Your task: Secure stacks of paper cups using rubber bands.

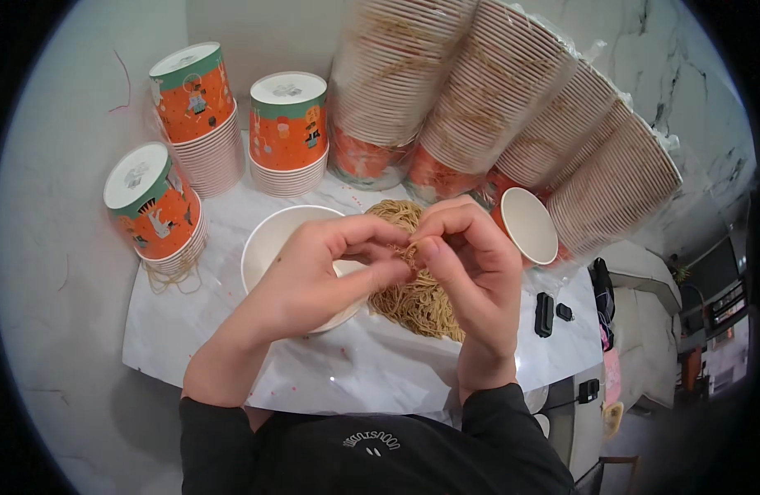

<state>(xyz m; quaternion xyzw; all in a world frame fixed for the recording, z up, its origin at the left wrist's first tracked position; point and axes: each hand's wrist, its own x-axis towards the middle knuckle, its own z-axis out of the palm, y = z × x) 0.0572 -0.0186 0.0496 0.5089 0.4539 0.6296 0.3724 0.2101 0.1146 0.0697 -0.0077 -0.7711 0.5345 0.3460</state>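
I can see the left hand (307, 276) above the white bowl (268, 238); just right of the bowl, the right hand (476, 276) pinches a tan strand (412, 252) over the strand heap (417, 311). Behind the bowl stand upturned orange-and-green cups (288, 136).

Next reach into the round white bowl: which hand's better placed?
Likely the left hand: in view it overlaps the round white bowl, while the right hand is farther right, overlapping the tan stringy heap.

Room along near edge of marble-patterned table (338, 375). Far side blocked by upended paper-cup stacks (287, 128), plastic-wrapped cup stacks (491, 91); right by tipped cup (528, 227), small black devices (544, 315). Left hand (314, 272), right hand (475, 272) partly bar white bowl (266, 235), tan string heap (413, 309).
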